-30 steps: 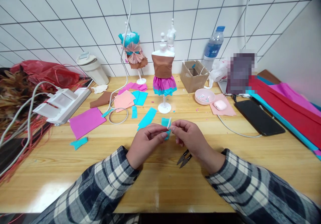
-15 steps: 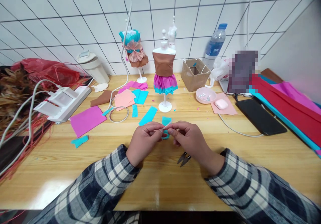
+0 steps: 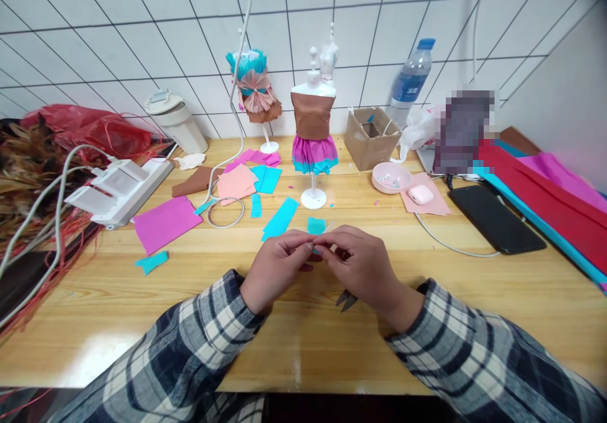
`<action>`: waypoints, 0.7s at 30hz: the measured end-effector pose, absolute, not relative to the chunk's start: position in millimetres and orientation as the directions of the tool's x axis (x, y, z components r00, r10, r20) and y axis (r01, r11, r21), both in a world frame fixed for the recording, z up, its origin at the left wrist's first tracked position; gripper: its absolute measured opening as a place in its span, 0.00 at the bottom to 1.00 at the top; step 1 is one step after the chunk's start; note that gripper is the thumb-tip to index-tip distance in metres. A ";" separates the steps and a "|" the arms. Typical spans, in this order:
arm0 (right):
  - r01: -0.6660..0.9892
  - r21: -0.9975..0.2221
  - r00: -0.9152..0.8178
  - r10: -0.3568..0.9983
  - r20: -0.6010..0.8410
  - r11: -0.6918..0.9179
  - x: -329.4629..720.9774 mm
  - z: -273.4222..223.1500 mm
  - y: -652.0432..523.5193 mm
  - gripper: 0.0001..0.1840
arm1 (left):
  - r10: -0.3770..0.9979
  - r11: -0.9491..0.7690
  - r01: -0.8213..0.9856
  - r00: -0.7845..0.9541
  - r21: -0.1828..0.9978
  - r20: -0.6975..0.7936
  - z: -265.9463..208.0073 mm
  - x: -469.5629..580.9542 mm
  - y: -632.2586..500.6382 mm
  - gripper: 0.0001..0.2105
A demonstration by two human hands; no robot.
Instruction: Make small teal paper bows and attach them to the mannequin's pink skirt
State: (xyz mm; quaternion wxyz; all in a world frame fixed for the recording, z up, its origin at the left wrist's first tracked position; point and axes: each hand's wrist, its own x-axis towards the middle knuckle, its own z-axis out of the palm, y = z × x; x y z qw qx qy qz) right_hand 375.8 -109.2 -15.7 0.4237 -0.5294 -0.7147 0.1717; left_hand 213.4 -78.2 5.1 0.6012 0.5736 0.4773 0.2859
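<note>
My left hand (image 3: 279,265) and my right hand (image 3: 360,265) meet at the fingertips above the front of the table, both pinched closed. A thin white strip (image 3: 331,226) sticks out beyond my right fingers. Between the fingertips shows a bit of blue paper (image 3: 315,251), mostly hidden. The dark blades of small scissors (image 3: 347,300) point out from under my right hand; whether they lie on the table or in the palm I cannot tell. Just beyond the hands lies a blue paper piece (image 3: 316,225). Behind it stands a small dress form (image 3: 312,116) in a brown top and magenta skirt with blue hem.
Blue (image 3: 281,218), magenta (image 3: 167,224) and peach (image 3: 237,183) paper pieces lie left. A decorated dress form (image 3: 258,88), cardboard box (image 3: 372,138), bottle (image 3: 411,78) and pink bowl (image 3: 391,178) stand behind. A phone (image 3: 496,219) lies right, a power strip (image 3: 126,189) left.
My fingertips have come together, covering most of the white strip and the blue paper below them. The scissor blades look closer together. The view has shifted slightly.
</note>
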 end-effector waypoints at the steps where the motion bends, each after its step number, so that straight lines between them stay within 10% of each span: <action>1: 0.621 -0.686 -0.082 0.902 0.424 0.380 375.4 -15.6 -109.6 0.08 | 0.888 0.182 0.205 0.385 0.962 -0.250 4.6 213.6 -78.5 0.10; 10: 0.532 -0.798 -0.009 0.944 0.329 0.283 373.7 -15.2 -105.0 0.03 | 0.879 0.193 0.219 0.396 0.956 -0.268 3.2 213.8 -79.6 0.10; 21: 0.128 -0.983 0.121 0.986 -0.115 -0.131 379.0 -13.7 -96.5 0.05 | 0.915 0.240 0.013 0.330 0.971 -0.231 -4.0 209.7 -73.5 0.06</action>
